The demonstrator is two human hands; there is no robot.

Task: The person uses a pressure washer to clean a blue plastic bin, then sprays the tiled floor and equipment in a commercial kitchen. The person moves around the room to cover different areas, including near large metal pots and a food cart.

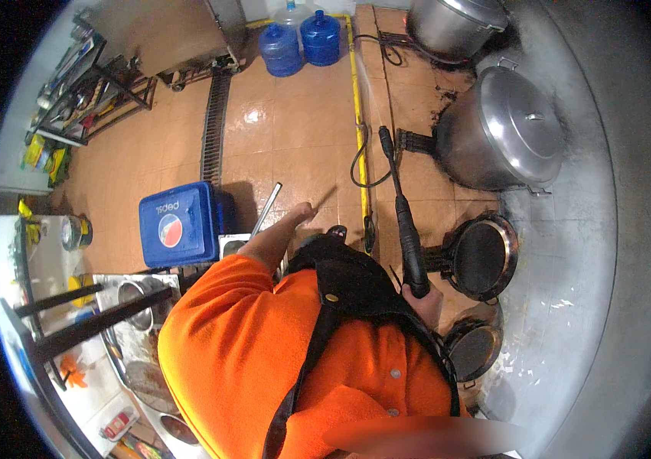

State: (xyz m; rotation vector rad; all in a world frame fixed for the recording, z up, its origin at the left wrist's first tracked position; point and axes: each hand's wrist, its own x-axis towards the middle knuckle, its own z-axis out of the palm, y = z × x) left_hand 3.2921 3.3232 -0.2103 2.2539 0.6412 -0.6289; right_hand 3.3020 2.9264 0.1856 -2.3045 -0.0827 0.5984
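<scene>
My right hand point(426, 304) is closed around the black grip of a pressure washer spray lance point(405, 229). The lance points away from me, and a faint spray leaves its nozzle point(383, 131) over the tiled floor point(302, 126). My left arm reaches forward, with my left hand point(304, 213) above the tiles. A thin dark streak extends beyond that hand; whether it is a held object or a shadow I cannot tell. Beside the left forearm is a metal bar point(266, 209). A large lidded metal pot point(477, 132) stands right of the lance.
A yellow pipe point(362, 172) and black hose point(353, 166) run left of the lance. Burners with dark pans point(480, 255) line the right wall. Ahead stand blue water jugs point(321, 39) and another large pot point(446, 28). A blue cooler box point(179, 252) and floor drain grate point(214, 132) lie left.
</scene>
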